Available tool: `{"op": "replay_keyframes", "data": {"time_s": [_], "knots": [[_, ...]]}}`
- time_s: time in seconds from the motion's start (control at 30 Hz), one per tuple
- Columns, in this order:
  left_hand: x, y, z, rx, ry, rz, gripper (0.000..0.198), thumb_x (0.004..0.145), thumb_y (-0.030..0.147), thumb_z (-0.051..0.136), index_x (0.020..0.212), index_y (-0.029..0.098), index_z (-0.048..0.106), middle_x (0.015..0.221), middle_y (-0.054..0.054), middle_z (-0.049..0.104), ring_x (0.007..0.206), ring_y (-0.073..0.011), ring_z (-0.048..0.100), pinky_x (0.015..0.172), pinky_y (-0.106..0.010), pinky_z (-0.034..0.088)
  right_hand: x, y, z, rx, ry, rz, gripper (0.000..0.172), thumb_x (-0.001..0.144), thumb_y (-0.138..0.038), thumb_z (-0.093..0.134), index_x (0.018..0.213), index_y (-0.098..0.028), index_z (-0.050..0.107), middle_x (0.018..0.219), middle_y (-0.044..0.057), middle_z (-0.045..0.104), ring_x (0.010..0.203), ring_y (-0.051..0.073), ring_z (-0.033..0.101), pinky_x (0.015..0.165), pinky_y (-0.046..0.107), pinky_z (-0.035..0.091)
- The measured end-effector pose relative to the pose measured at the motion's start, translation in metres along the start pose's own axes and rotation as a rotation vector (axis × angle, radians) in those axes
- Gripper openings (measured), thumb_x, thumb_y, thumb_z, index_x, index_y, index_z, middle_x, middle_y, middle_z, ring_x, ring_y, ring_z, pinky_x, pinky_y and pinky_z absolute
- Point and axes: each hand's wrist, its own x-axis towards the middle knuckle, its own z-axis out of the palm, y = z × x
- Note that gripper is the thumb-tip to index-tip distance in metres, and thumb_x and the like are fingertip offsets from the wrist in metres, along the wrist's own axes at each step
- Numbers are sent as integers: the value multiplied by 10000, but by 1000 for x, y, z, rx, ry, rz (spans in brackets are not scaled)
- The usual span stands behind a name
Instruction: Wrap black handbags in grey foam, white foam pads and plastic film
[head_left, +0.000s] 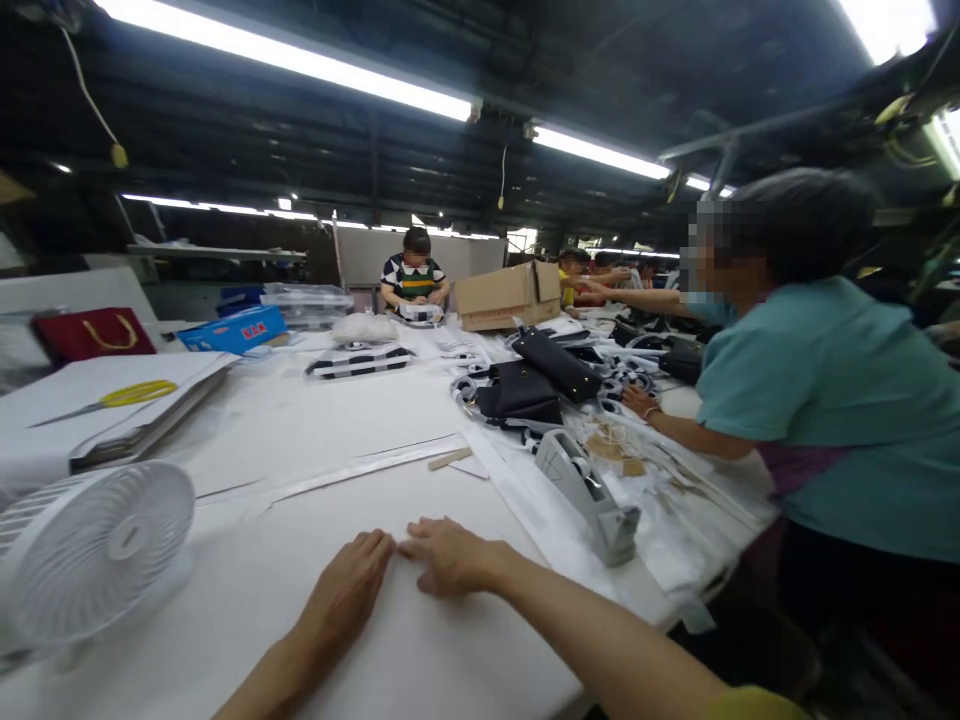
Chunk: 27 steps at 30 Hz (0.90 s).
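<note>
The white tabletop [427,655] lies beneath the left hand [349,582], whose grip I cannot tell, and the right hand [454,558], its fingers spread, released; beyond, black handbags [556,364] lie near a cardboard carton [495,297], contents hidden.

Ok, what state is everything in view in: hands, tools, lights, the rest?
Left hand: on the white surface, fingers together; any pinch hidden.
Right hand: there too, fingers spread.
Yellow-handled scissors: lying down, blades look closed.
Fan: standing; can't tell if running.
Tape dispenser: set down; tape hard to make out.
Black bags: heaped together.
Cardboard box: flaps unclear.
Ceiling lights: lit.
</note>
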Motion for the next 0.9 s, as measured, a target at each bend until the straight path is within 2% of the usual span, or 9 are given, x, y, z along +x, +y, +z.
{"op": "replay_keyframes", "data": {"time_s": [0.1, 0.2, 0.27, 0.37, 0.53, 0.63, 0.73, 0.83, 0.9], "knots": [[15, 28, -16, 90, -229, -181, 318, 907, 104, 365, 1021, 170, 653, 1106, -94, 674, 1029, -244, 617, 895, -364, 498, -32, 6, -6, 80, -91, -21, 616, 796, -356, 696, 1387, -231, 576, 1495, 122, 491, 1380, 320, 445, 1133, 446, 359], [28, 51, -22, 144, -265, -285, 305, 927, 124, 374, 1093, 148, 629, 1153, -111, 647, 1071, -270, 584, 902, -377, 468, -61, 25, -28, 295, -56, 67, 540, 781, -395, 704, 1295, -234, 663, 1258, 84, 692, 1127, 273, 658, 968, 350, 500], [33, 59, -17, 163, -229, -315, 305, 942, 126, 365, 1097, 156, 627, 1138, -109, 643, 1061, -271, 577, 895, -386, 456, -78, 43, -50, 423, 123, 90, 451, 783, -380, 687, 1210, -234, 715, 1165, 53, 736, 1025, 237, 694, 891, 304, 521], [33, 59, -2, 200, -147, -336, 326, 972, 142, 329, 1093, 164, 631, 1103, -104, 647, 1048, -266, 572, 899, -397, 441, -97, 79, -88, 452, 442, 121, 291, 808, -353, 625, 1000, -198, 779, 969, 37, 773, 903, 215, 700, 807, 285, 516], [35, 45, 12, 113, -93, -384, 282, 972, 199, 361, 1005, 173, 640, 1031, -92, 656, 1009, -261, 558, 894, -389, 424, -108, 152, -144, 369, 811, 456, 198, 741, -363, 683, 697, -176, 730, 691, 21, 715, 704, 186, 648, 644, 253, 467], [38, 31, 8, -53, -144, -436, 246, 964, 259, 386, 895, 199, 614, 926, -54, 640, 921, -227, 569, 816, -345, 428, -99, 197, -164, 367, 945, 645, 229, 745, -396, 698, 729, -168, 706, 722, 48, 712, 761, 212, 661, 648, 263, 477], [37, 18, 9, -235, -169, -487, 246, 955, 304, 383, 858, 220, 592, 867, -26, 621, 845, -197, 573, 753, -314, 426, -81, 234, -177, 355, 1015, 778, 262, 762, -392, 703, 884, -160, 701, 931, 99, 730, 952, 256, 669, 762, 295, 508], [31, 10, 16, -345, -123, -453, 259, 949, 352, 398, 828, 231, 592, 853, -23, 623, 823, -192, 574, 760, -313, 436, -60, 258, -184, 366, 1036, 886, 380, 713, -362, 776, 1021, -162, 679, 1182, 148, 675, 1188, 302, 591, 921, 340, 493], [27, 8, 23, -381, -65, -440, 280, 955, 385, 405, 812, 237, 595, 845, -22, 628, 819, -195, 580, 773, -317, 446, -48, 268, -186, 412, 1011, 961, 499, 630, -348, 852, 1050, -152, 669, 1254, 189, 634, 1268, 350, 532, 952, 386, 493]]}}
